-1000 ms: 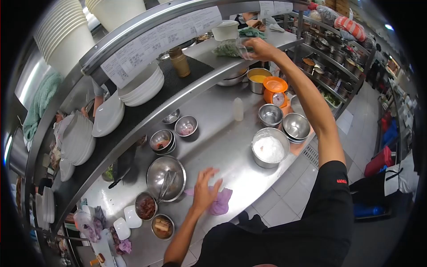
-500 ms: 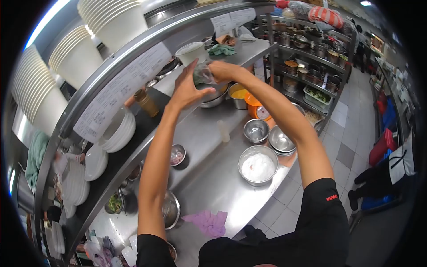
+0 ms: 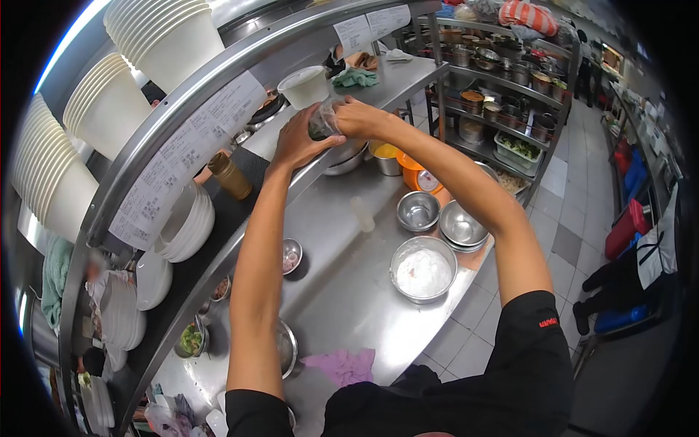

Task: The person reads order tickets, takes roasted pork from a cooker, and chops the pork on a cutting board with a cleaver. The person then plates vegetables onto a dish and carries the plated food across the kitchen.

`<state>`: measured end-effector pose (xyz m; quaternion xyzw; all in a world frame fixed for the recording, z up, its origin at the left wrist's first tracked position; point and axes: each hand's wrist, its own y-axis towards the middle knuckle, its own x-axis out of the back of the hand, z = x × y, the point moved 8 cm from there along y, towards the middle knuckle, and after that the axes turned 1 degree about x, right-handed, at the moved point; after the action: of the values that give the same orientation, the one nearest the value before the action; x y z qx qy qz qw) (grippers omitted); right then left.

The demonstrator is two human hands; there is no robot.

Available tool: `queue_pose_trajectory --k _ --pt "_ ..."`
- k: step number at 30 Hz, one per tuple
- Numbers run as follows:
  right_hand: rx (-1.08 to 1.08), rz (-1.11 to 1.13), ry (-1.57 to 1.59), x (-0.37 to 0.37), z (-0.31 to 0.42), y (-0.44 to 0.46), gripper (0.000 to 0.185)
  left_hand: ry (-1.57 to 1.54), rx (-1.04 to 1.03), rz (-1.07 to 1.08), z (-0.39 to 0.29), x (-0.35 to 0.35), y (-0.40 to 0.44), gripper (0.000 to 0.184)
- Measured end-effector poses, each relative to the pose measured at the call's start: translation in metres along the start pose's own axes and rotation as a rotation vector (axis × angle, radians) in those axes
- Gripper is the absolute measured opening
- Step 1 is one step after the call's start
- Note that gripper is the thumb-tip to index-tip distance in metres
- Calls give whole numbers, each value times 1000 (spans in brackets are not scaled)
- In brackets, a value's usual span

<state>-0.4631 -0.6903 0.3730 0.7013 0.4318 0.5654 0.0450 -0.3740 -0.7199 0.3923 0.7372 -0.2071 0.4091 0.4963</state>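
Both my hands are stretched out at the far end of the steel counter, around a clear plastic bag (image 3: 321, 125) with something dark green in it. My left hand (image 3: 297, 140) curves round the bag's near side, its thumb reaching across below. Closed at the bag's right edge is my right hand (image 3: 358, 118); its fingertips are partly hidden. Just behind them, a white tub (image 3: 303, 87) stands on the raised shelf. Under my hands sits a partly covered steel bowl (image 3: 345, 166), beside a pot of yellow liquid (image 3: 386, 157).
An orange scale (image 3: 419, 175), steel bowls (image 3: 418, 211) and a bowl of white powder (image 3: 423, 271) line the counter's right side. A clear bottle (image 3: 362, 214) stands mid-counter; a purple cloth (image 3: 342, 366) lies nearer. White bowls (image 3: 188, 224) fill the left shelf.
My left hand has come in closer round the bag, its fingers more curled. My right hand stays at the bag's edge. The view has shifted slightly.
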Motion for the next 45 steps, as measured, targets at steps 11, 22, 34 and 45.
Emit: queue_pose_trajectory --k 11,22,34,45 --pt "-131 60 -3 8 3 -7 25 80 58 49 13 -10 2 97" --pt "-207 -351 -26 36 0 -11 20 58 169 -34 26 -10 0 77" --pt "-484 -777 516 44 -20 -16 16 263 -11 -319 8 18 -3 43" --pt "-530 -1147 1132 76 -1 -67 19 291 201 -227 26 12 -3 40"
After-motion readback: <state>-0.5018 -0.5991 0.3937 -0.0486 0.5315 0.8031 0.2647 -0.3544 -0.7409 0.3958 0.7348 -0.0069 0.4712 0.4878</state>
